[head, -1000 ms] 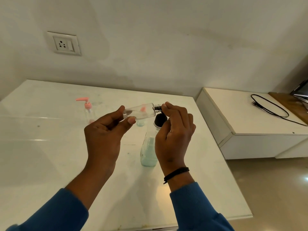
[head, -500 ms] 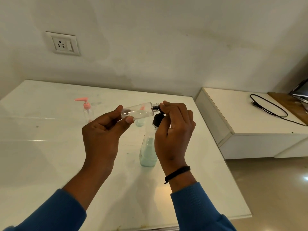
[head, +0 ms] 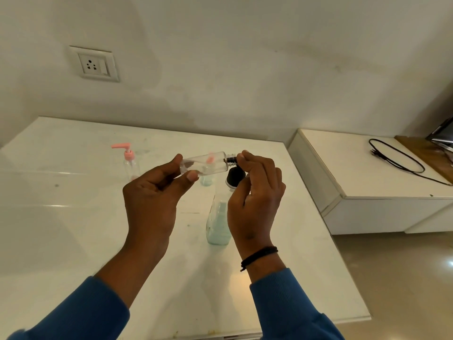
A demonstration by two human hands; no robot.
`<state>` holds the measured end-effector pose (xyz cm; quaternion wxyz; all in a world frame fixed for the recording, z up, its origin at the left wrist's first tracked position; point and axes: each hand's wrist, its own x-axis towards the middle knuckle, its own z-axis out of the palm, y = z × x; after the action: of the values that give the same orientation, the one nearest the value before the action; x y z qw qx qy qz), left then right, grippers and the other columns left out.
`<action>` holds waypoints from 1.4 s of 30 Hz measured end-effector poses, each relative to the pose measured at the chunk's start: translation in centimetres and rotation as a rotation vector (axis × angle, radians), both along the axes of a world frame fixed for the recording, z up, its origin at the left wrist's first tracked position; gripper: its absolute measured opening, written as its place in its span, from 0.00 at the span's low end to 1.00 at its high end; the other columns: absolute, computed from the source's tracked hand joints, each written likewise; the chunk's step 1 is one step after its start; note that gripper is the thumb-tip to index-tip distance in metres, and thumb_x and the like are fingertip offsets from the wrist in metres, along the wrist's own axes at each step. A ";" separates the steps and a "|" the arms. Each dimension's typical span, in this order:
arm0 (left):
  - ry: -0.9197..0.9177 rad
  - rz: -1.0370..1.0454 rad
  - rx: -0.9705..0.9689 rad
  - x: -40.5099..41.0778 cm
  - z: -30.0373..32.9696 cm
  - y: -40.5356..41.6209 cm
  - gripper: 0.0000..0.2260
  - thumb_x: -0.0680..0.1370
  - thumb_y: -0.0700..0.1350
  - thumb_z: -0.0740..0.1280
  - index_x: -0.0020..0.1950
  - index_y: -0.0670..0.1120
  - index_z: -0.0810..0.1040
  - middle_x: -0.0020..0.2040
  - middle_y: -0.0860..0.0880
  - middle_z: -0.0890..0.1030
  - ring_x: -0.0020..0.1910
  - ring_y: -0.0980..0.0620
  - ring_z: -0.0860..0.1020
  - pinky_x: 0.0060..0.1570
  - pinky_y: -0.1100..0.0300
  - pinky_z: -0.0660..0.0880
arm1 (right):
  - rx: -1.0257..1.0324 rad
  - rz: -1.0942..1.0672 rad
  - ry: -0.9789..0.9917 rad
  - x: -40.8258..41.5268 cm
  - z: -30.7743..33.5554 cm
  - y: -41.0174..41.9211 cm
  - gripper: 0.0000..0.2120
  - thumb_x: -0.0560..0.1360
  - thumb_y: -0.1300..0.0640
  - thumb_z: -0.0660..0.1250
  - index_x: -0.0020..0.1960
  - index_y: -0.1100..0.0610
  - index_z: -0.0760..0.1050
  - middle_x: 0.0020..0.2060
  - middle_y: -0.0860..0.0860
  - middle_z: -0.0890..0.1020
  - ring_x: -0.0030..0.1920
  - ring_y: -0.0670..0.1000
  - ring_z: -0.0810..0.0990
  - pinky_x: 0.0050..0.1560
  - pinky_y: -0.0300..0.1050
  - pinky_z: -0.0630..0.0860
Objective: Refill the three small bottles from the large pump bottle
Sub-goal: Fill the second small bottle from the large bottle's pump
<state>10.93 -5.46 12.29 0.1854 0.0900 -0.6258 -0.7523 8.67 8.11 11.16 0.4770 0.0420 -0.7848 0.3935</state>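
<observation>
Wall socket [head: 94,65] above white table [head: 61,217] — black cable [head: 397,159] on side cabinet [head: 367,177].

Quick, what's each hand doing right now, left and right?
Left hand: holds the small clear bottle on its side, thumb and fingers round its base end.
Right hand: fingertips pinch the dark cap at the bottle's neck.

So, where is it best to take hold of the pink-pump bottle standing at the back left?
Probably the clear body of the pink-pump bottle, approached from its near side. It stands upright and apart from the other things, and its pump spout points left, so a grip on the pump would be less steady.
</observation>
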 end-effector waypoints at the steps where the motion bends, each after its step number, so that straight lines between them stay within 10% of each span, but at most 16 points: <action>1: -0.002 0.001 -0.001 0.0 0.0 0.0 0.22 0.68 0.47 0.77 0.61 0.48 0.83 0.54 0.51 0.86 0.55 0.48 0.84 0.63 0.46 0.78 | 0.001 -0.006 0.004 0.0 0.0 0.0 0.16 0.78 0.61 0.56 0.54 0.60 0.83 0.52 0.51 0.84 0.51 0.48 0.77 0.49 0.39 0.66; 42: 0.001 -0.008 -0.007 0.0 -0.1 0.1 0.22 0.68 0.47 0.76 0.62 0.46 0.83 0.54 0.51 0.86 0.55 0.47 0.84 0.63 0.46 0.77 | -0.012 -0.012 0.005 -0.1 0.0 -0.1 0.16 0.77 0.61 0.56 0.55 0.59 0.83 0.53 0.50 0.84 0.52 0.47 0.76 0.49 0.38 0.67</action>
<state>10.96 -5.36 12.16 0.1830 0.0864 -0.6286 -0.7509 8.59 8.05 11.12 0.4816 0.0354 -0.7814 0.3953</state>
